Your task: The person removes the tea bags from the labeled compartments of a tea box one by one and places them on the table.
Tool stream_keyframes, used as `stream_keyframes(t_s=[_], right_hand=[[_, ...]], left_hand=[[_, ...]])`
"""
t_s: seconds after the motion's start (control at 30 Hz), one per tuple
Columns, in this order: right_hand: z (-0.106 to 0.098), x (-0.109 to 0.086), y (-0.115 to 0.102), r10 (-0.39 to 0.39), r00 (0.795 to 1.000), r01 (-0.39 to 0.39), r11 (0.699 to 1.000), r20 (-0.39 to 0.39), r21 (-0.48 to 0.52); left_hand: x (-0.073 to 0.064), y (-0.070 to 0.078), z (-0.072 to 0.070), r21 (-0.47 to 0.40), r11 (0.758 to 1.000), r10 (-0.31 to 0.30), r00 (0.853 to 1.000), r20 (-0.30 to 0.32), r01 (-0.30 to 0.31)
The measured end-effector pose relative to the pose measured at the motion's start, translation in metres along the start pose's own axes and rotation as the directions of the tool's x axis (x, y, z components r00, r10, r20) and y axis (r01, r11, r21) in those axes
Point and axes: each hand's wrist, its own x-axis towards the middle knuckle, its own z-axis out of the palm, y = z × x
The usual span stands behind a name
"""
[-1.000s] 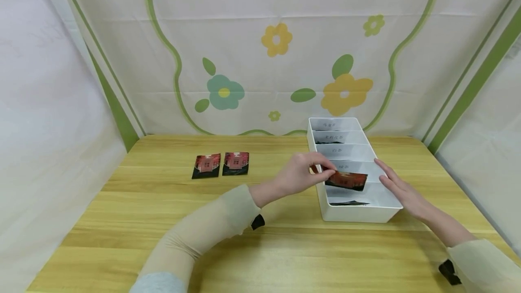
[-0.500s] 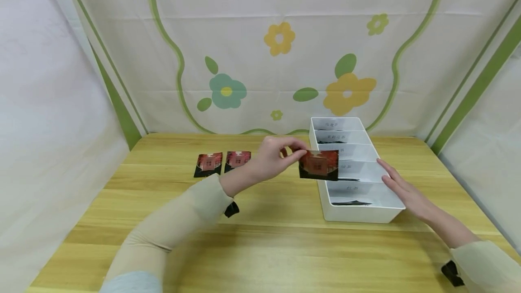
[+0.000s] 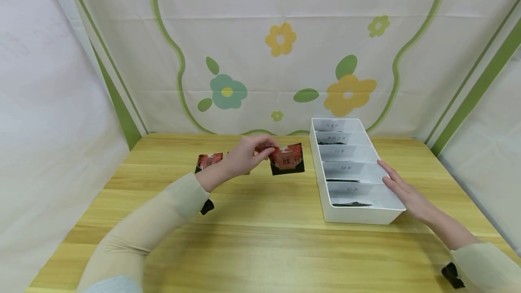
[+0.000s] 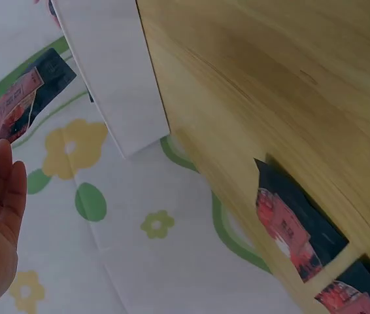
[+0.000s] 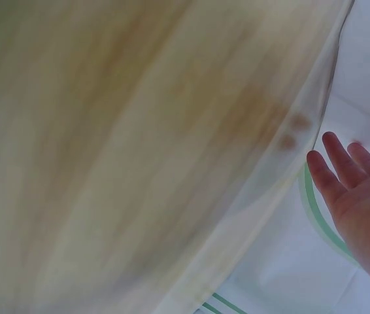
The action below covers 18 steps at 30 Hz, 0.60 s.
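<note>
While the left hand (image 3: 246,157) pinches a red-and-black packet (image 3: 289,161) by its edge above the wood-grain table (image 3: 264,250), near the white compartmented box (image 3: 358,215), the right hand (image 3: 412,199) extends its fingers along the box's side — and behind hangs a creased, flower-printed cloth (image 3: 252,64).

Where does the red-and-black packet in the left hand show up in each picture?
Head: the packet is slightly right of and below centre, held by the left hand.
Left wrist: the packet is at the upper left.
Right wrist: not in it.
Shared landmark, head and left wrist only: the larger orange flower.
</note>
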Motion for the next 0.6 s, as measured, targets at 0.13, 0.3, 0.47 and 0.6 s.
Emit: stream_keyframes(t_s=[0.13,0.3,0.47,0.6], right_hand=[[0.000,-0.001,0.001,-0.002,1.000,0.002,1.000,-0.003,-0.003],[0.000,-0.002,0.001,0.003,1.000,-0.004,1.000,-0.005,-0.018],[0.000,-0.002,-0.001,-0.002,1.000,0.002,1.000,-0.003,-0.009],[0.001,-0.001,-0.002,-0.001,1.000,0.001,1.000,-0.002,-0.004]], left_hand=[[-0.005,-0.015,-0.004,0.017,0.999,-0.035,0.999,0.029,0.034],[-0.008,-0.030,-0.003,0.058,0.995,-0.085,0.993,0.080,0.080],[-0.007,-0.046,0.004,0.066,0.982,-0.183,0.972,0.149,0.175],[-0.006,-0.062,0.011,0.068,0.966,-0.256,0.946,0.200,0.248]])
